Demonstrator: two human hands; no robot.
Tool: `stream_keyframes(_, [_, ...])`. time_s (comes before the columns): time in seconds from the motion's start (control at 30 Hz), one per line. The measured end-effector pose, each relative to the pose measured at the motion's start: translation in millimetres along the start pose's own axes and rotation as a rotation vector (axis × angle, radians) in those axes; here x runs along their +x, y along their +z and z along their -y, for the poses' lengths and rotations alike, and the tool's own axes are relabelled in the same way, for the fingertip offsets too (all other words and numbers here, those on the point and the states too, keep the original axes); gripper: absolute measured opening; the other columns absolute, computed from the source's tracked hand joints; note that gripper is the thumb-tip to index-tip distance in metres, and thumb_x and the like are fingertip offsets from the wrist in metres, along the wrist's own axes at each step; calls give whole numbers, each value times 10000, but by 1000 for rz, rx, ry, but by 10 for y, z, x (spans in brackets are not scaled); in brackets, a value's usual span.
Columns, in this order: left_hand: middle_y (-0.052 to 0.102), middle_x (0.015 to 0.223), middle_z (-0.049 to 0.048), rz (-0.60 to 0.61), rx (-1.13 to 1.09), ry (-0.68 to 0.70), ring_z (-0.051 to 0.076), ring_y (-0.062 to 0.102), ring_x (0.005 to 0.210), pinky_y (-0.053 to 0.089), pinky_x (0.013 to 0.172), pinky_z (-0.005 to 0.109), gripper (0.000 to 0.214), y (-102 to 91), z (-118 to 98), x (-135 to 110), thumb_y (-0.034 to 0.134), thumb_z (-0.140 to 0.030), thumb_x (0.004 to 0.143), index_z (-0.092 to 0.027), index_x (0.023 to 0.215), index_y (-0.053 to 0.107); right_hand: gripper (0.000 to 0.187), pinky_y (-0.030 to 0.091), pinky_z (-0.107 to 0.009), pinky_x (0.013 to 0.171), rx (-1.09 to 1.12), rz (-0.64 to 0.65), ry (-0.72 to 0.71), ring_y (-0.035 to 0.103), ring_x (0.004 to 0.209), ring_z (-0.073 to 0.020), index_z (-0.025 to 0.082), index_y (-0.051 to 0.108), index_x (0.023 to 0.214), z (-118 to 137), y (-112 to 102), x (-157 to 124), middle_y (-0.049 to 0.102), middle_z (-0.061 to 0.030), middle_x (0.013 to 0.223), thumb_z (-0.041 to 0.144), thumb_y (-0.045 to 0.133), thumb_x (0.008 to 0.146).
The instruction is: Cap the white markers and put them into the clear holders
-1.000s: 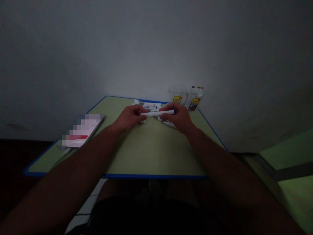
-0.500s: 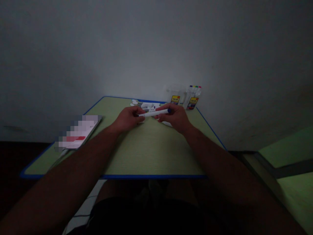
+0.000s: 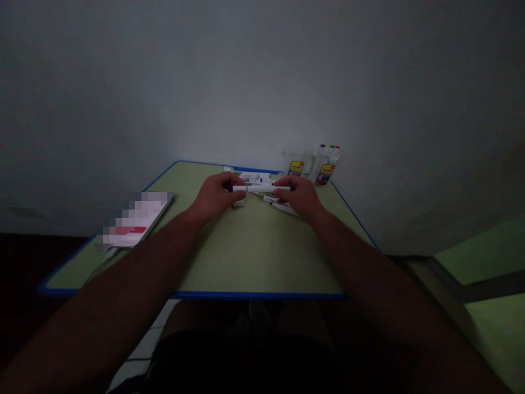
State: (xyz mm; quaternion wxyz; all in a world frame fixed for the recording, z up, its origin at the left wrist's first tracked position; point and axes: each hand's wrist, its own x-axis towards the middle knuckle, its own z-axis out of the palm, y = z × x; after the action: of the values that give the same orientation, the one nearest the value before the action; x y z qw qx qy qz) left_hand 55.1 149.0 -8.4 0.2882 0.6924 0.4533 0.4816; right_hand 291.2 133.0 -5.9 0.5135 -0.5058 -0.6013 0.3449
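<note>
A white marker lies level between my two hands, above the far half of the table. My left hand pinches its left end, where a bit of dark blue shows. Round the right end, the fingers of my right hand are closed and partly hide it. Below my right hand, white pens rest on the table. A small white piece lies under my left fingertips. More white pens and parts are heaped behind the held marker.
A clear container with a yellow label stands at the back right, beside a clear pack of coloured-tip markers. At the left lies a tablet-like device with a cable. The green table has a blue edge and meets the wall.
The marker has turned from tilted, right end higher, to level. Its blue right end is now covered by my right hand, and its left end shows more.
</note>
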Motion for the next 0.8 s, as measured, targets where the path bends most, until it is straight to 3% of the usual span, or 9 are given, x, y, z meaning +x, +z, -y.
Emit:
stream_keyframes(0.33, [619,649,-16,62,-176,58,120,538,567,443,542,269,226,42,-48,-24,813,-230,643,-190,839,706,124,579,-253,631,-53,168,66,646,609,-106,172,723,832,-144,-42,53,725,-18,737,131,790,737])
stream_keyframes(0.63, [678,768,26,18,-154,41,170,610,706,481,610,298,212,26,-69,-27,805,-269,678,-197,854,713,222,560,-262,608,3,124,3,647,609,-117,177,735,833,-117,-75,41,727,-16,732,263,849,662])
stream_keyframes(0.8, [661,736,22,2,-170,49,154,576,672,484,628,311,161,20,-76,-27,766,-246,718,-188,860,717,263,577,-282,631,62,100,0,652,624,-119,175,728,819,-93,-80,45,730,-21,775,309,859,635])
